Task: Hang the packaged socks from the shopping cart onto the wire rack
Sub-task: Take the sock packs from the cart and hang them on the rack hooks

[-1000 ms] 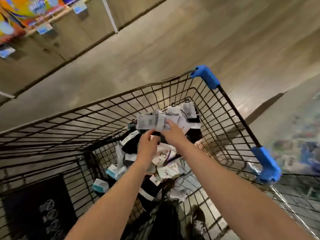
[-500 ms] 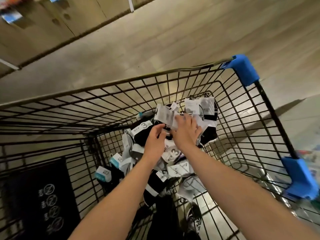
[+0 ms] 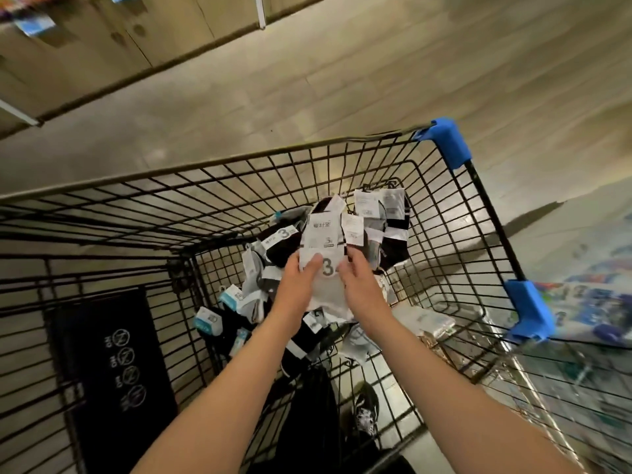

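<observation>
So both hands are down inside the shopping cart [image 3: 239,159], holding one pack of socks [image 3: 323,241] up between them, just above the heap. The left hand [image 3: 295,285] has it by the lower left corner, thumb flat on the front of the white card and the other fingers tucked behind, so a pinch. The right hand [image 3: 359,282] does the same on the lower right edge, thumb against the card right beside the big grey "3", with the rest of its fingers out of sight behind the pack. The card stands more or less upright and the white sock part hangs down between the two wrists. Under and around it sits the pile of sock packs [image 3: 273,241], black, grey and white mixed, bunched on the basket floor. Some blue-carded packs [image 3: 208,319] lie off to the left by the basket wall. The cart has blue corner guards [image 3: 448,142] on its right side and a black panel [image 3: 113,364] with round icons on its left. There's a pale bundle [image 3: 427,323] on the basket floor right of the right forearm, maybe more packaging, too blurry to say.
</observation>
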Demonstrator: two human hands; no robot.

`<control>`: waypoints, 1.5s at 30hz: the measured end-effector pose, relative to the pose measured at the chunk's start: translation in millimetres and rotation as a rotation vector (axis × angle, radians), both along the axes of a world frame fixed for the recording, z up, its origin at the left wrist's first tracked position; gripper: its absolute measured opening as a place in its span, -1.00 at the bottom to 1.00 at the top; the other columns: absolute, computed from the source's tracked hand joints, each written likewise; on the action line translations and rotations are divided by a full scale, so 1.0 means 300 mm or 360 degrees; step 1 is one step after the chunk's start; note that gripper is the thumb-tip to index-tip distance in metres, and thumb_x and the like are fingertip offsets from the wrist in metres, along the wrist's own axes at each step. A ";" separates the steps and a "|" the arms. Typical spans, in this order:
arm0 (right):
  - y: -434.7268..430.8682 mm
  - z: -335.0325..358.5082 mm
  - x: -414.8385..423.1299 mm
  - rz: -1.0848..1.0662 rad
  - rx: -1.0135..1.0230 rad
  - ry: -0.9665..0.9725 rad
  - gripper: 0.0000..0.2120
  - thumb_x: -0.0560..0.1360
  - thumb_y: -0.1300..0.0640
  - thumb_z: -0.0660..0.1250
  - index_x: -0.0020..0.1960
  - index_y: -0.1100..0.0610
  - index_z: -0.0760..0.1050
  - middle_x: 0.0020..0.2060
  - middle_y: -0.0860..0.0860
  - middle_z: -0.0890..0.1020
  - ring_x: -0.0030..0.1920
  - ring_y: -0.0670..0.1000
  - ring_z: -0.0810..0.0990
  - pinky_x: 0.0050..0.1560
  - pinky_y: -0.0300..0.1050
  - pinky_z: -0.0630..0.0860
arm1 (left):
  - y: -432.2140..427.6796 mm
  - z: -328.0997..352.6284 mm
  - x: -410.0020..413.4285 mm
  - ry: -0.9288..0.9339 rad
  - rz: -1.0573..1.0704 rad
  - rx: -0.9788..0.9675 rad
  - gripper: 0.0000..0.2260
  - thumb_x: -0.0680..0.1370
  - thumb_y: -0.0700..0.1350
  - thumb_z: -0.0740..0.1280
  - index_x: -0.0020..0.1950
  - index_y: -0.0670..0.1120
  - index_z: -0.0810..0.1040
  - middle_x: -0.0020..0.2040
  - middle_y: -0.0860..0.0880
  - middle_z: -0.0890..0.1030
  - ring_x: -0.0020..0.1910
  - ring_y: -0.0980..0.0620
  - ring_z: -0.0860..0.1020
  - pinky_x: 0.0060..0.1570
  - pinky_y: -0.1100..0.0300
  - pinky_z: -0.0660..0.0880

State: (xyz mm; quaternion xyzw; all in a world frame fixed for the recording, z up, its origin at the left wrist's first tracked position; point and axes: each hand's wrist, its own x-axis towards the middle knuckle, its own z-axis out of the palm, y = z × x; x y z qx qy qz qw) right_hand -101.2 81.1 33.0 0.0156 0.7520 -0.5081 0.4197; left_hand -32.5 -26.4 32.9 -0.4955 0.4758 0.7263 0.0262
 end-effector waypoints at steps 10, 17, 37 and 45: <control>0.055 0.021 0.056 -0.0069 0.0210 -0.0136 -0.80 0.66 0.12 0.25 0.23 -0.04 0.55 0.09 0.01 0.64 0.06 0.02 0.63 -0.05 -0.14 0.55 | -0.028 0.030 0.221 -0.0210 0.0271 -0.0253 -0.55 0.65 -0.08 0.33 0.50 0.02 0.25 0.28 -0.02 0.56 0.16 -0.01 0.60 0.07 0.13 0.58; 0.036 -0.063 0.014 -0.0073 0.0401 -0.0105 -0.79 0.62 0.17 0.27 0.22 0.02 0.57 0.11 0.03 0.64 -0.15 -0.05 0.55 -0.25 -0.22 0.46 | -0.033 -0.021 0.257 -0.0251 0.0074 -0.0262 -0.50 0.65 -0.09 0.32 0.53 0.16 0.25 0.34 0.10 0.49 0.30 0.00 0.53 0.38 -0.07 0.45; -0.060 -0.303 -0.395 -0.0316 0.0386 0.0105 -0.48 0.58 0.14 0.35 0.51 -0.01 0.35 0.30 -0.01 0.56 0.21 0.03 0.57 0.28 0.05 0.54 | -0.050 -0.227 -0.206 -0.0151 -0.0234 -0.0389 -0.65 0.66 0.03 0.29 0.44 0.08 0.37 0.22 0.06 0.59 0.13 0.06 0.59 0.11 0.08 0.56; -0.062 -0.495 -0.521 0.0090 0.0736 0.0476 -0.37 0.52 0.03 0.46 0.53 0.03 0.34 0.36 0.17 0.48 0.34 0.21 0.49 0.36 0.15 0.48 | -0.051 -0.396 -0.304 -0.0211 -0.0279 -0.0519 -0.69 0.66 0.05 0.27 0.40 0.08 0.38 -0.01 0.18 0.59 -0.03 0.08 0.61 -0.06 0.09 0.56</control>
